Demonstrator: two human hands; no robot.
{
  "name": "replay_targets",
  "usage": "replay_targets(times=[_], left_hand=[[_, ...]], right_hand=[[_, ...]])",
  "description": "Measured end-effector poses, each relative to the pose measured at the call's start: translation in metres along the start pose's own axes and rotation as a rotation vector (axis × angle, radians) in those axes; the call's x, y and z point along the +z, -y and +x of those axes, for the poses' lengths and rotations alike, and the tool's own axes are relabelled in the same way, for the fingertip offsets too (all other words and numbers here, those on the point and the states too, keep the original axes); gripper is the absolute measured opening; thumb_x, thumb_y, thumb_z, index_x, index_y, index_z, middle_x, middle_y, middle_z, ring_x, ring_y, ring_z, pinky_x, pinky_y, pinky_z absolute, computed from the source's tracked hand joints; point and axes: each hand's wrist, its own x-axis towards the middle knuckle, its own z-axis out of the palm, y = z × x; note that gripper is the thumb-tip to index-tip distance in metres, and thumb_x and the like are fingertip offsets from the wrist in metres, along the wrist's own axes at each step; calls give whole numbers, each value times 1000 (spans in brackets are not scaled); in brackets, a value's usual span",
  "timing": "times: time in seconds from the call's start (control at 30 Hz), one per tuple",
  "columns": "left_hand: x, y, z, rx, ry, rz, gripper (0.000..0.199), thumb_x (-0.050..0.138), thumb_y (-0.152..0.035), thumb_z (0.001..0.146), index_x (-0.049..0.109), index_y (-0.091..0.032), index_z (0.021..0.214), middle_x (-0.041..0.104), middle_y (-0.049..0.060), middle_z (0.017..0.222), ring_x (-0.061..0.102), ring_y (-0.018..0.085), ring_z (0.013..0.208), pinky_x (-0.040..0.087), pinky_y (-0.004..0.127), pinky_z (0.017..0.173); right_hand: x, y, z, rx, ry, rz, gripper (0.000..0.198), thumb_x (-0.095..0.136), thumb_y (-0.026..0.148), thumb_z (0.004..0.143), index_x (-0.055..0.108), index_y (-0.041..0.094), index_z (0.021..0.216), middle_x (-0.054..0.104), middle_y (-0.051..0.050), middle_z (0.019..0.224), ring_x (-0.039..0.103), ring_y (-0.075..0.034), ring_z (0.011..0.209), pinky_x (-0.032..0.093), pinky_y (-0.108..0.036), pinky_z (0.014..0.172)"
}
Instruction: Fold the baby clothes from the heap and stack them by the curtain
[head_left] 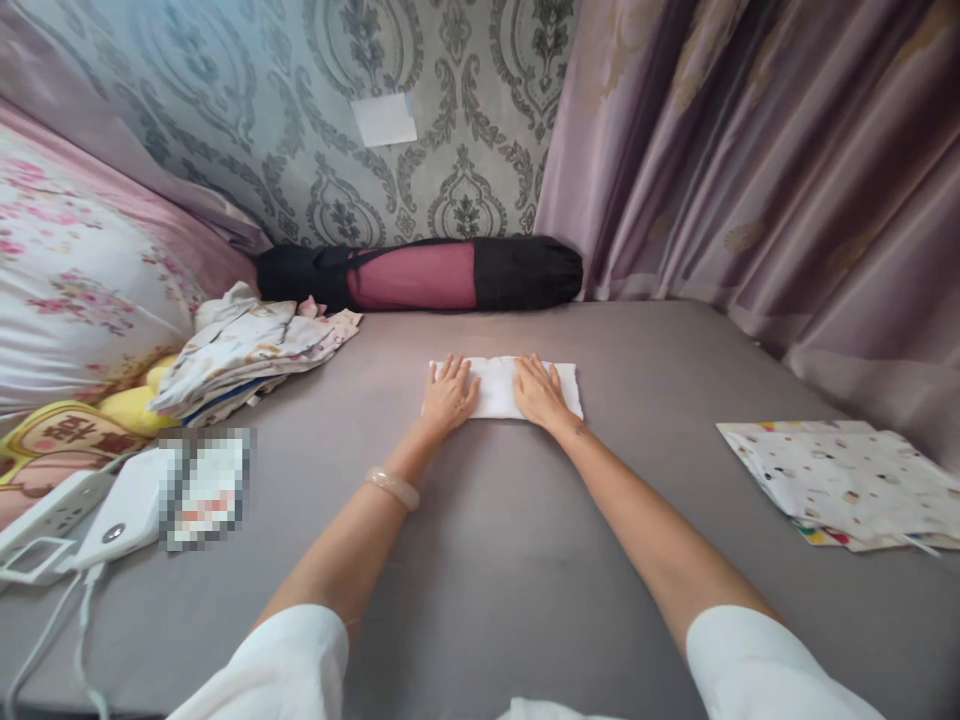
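You have a grey sheet (510, 560) spread before you, with the purple curtain (750, 170) on the right and the grey patterned wall (300, 110) behind. A floral pillow (67, 240) leans at far left; the black-and-maroon rolled bag (412, 275) lies along the wall. Folded clothes (240, 350) sit on the left, patterned fabric (862, 480) on the right. The yellow plush (82, 435) bears dark characters too small for you to read surely; any print on the pixelated item (210, 490) is blurred out. Your folded white cloth (496, 388) lies flat, mid-sheet, straight ahead. Your left hand (452, 395) presses its left end, your right hand (541, 395) its right part, both palm down, fingers extended, grasping nothing. A plain white paper (384, 119) is on the wall; a pale bangle (393, 489) rings your left forearm.
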Motion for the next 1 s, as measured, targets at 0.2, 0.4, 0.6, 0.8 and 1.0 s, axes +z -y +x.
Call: replay_targets(times=[0.2, 0.4, 0.6, 0.8, 1.0], left_hand=[[14, -29, 7, 66, 44, -45, 52, 27, -34, 99, 42, -15, 145, 39, 10, 154, 24, 26, 147, 14, 49, 120], [27, -26, 6, 38, 97, -55, 52, 25, -32, 99, 45, -15, 143, 42, 9, 152, 31, 25, 144, 19, 48, 119], [27, -27, 5, 33, 83, -60, 51, 25, -32, 99, 46, -16, 142, 43, 9, 151, 31, 25, 144, 19, 49, 119], [22, -28, 3, 25, 38, -74, 52, 27, -33, 99, 41, -16, 146, 37, 8, 155, 27, 25, 146, 17, 50, 120], [7, -32, 9, 21, -5, 25, 52, 20, -35, 101, 44, -20, 145, 42, 5, 152, 26, 22, 146, 9, 51, 121]], right_hand=[[7, 22, 0, -70, 43, 27, 54, 27, 25, 97, 36, 14, 149, 32, -8, 157, 18, -22, 147, 7, -48, 120], [15, 19, -6, -72, 99, -26, 53, 28, 25, 97, 39, 14, 148, 35, -7, 155, 22, -22, 146, 12, -45, 119], [16, 19, -8, -64, 88, -24, 54, 28, 25, 97, 39, 13, 148, 35, -6, 155, 22, -22, 146, 12, -46, 120], [13, 15, -5, -58, 108, 28, 55, 25, 26, 97, 36, 14, 150, 33, -5, 157, 21, -21, 147, 12, -45, 120], [4, 14, -1, -53, 23, 29, 55, 25, 25, 97, 35, 10, 150, 33, -8, 156, 20, -22, 147, 8, -48, 120]])
